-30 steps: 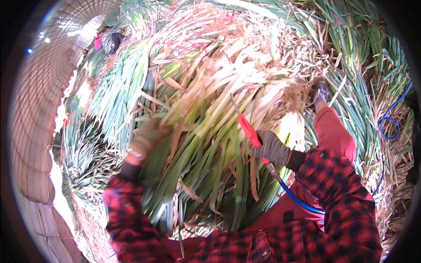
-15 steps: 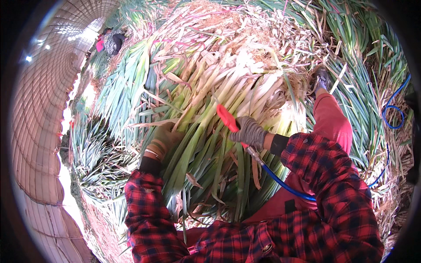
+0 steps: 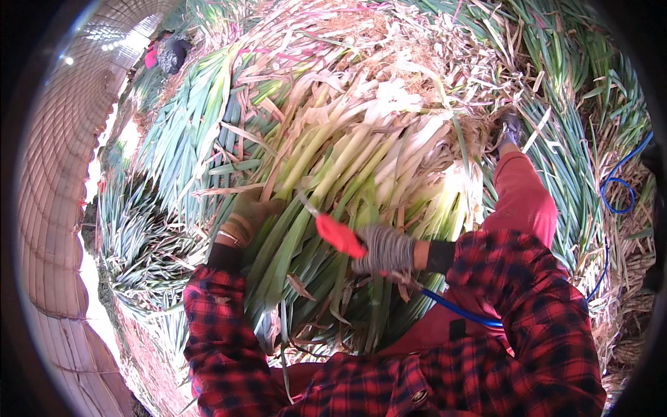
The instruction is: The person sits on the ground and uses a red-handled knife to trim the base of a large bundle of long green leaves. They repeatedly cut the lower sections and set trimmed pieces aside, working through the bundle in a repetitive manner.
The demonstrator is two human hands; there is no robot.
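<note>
A red air blow gun [image 3: 339,235] with a thin metal nozzle is in my gloved right hand [image 3: 385,248], its fingers closed round the handle. Its nozzle points up and left over the scallions [image 3: 347,156], whose pale stalks lie toward the far side and green leaves toward me. My gloved left hand [image 3: 250,214] is closed on scallion leaves at the left edge of this bunch. A dry, papery leaf [image 3: 226,191] sticks out beside that hand. From the gun's base a blue hose [image 3: 462,316] runs right, across my red trousers.
More green scallions [image 3: 187,118] are piled at left, and others [image 3: 563,167] at right. Dry roots and peelings [image 3: 417,62] cover the far side. A blue hose loop [image 3: 618,194] lies at right. Another person [image 3: 170,54] is far left, near a ribbed covering wall [image 3: 55,208].
My right hand has moved left and toward me with the air blow gun, bringing its nozzle near my left hand. My left hand has shifted slightly left.
</note>
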